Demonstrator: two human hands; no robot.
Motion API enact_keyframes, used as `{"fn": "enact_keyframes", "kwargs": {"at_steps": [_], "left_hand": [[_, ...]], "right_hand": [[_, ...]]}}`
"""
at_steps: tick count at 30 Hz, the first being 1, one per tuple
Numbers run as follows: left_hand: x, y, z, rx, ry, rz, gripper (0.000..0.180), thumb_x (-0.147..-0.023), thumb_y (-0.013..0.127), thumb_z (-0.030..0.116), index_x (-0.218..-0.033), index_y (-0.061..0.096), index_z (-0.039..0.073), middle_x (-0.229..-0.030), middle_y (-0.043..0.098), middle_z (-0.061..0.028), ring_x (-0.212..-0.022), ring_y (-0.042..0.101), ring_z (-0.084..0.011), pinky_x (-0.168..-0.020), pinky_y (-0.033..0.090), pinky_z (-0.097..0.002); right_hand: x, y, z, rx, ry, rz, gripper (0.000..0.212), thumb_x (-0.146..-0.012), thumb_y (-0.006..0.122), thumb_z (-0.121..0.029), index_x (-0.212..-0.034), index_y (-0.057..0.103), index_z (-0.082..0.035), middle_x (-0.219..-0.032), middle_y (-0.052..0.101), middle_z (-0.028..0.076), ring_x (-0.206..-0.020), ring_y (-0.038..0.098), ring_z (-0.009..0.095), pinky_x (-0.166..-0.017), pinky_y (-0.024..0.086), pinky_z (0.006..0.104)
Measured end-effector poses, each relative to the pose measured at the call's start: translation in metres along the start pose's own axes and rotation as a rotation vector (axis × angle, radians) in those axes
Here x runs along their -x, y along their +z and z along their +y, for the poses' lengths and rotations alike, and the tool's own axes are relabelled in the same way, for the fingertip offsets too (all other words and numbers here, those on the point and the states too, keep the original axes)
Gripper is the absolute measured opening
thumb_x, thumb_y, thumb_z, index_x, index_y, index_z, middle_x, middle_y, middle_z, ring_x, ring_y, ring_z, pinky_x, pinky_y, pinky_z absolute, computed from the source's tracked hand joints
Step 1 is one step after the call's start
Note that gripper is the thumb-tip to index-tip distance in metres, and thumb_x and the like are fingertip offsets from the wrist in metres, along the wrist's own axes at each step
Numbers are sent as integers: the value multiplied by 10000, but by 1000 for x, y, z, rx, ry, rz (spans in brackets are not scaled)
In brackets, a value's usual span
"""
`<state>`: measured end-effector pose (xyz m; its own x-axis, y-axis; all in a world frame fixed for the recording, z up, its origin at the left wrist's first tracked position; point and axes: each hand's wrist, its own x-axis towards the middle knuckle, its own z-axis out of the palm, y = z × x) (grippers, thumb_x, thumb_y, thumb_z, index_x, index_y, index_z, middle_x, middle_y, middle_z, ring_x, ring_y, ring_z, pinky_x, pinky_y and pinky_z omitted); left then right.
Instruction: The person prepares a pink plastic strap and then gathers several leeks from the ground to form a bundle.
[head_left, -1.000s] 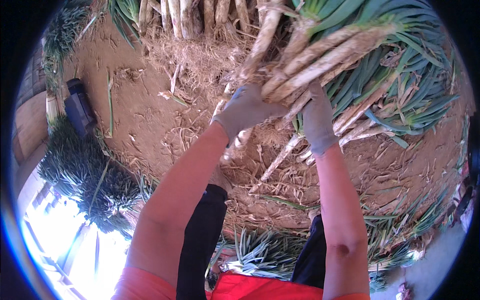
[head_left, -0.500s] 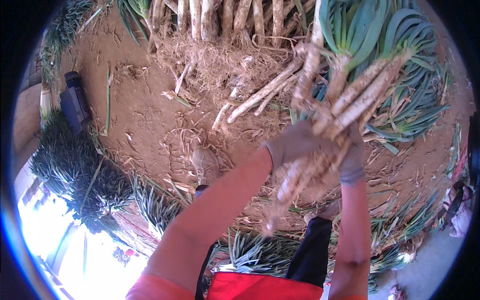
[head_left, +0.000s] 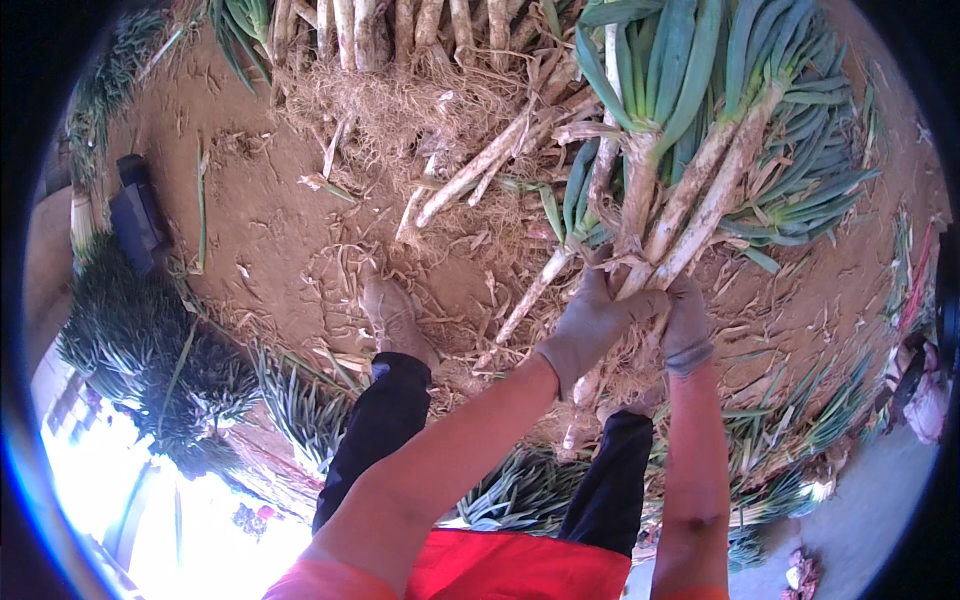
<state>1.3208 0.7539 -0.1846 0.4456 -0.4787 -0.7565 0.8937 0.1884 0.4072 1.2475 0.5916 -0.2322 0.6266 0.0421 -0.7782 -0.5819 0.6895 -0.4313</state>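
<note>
Both my gloved hands are closed around a bunch of long green onions [head_left: 685,205], in front of me and right of the middle. My left hand [head_left: 590,325] wraps the lower white stalks from the left side. On the other side, my right hand [head_left: 687,325] grips them at about the same height. Green leaves fan out at the far end, and roots hang below my hands toward my legs. Part of the stalks is hidden by my fingers. Just left of the bunch, a thinner green onion [head_left: 535,290] lies slanted, its root end toward me.
A large heap of green onions [head_left: 400,35] with tangled roots lies at the far side. Loose stalks [head_left: 475,175] rest before it. Dark green bundles [head_left: 150,340] line the left. My shoe [head_left: 395,315] stands on bare soil strewn with dry scraps [head_left: 290,270].
The bunch was blurred by motion and is now steady, its leaf end fanned out. My hands stay on it. The thinner green onion left of it now shows.
</note>
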Motion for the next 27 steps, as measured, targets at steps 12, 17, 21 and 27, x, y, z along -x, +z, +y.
{"fn": "enact_keyframes", "kwargs": {"at_steps": [12,17,21,27], "left_hand": [[35,53,21,-148,36,-58,642,-787,798,233,-1288,466,8,-1146,630,-101,-1043,598,-175,-937,470,-321],[73,99,46,24,-149,-65,531,-843,735,156,-1278,478,-6,-1154,618,-85,-1043,590,-170,-926,465,-315],[121,157,31,-68,-234,-39,486,-865,710,184,-1256,483,5,-1170,602,-83,-1037,576,-155,-921,460,-312],[231,298,26,-242,-216,-43,407,-882,651,163,-1228,531,-13,-1120,611,-89,-1021,586,-167,-906,475,-312]], "right_hand": [[103,67,-57,141,-41,363,433,-829,576,-66,-1249,532,29,-1128,629,87,-920,615,159,-813,511,296],[142,77,-78,265,-129,437,429,-837,594,-77,-1254,540,10,-1097,643,75,-945,602,146,-843,491,286],[211,71,-118,382,-122,379,438,-844,607,-105,-1261,534,9,-1078,663,97,-958,615,176,-857,496,306],[364,46,-147,546,-364,550,631,-825,625,-185,-1387,397,-9,-1162,617,232,-1069,603,306,-954,446,366]]}}
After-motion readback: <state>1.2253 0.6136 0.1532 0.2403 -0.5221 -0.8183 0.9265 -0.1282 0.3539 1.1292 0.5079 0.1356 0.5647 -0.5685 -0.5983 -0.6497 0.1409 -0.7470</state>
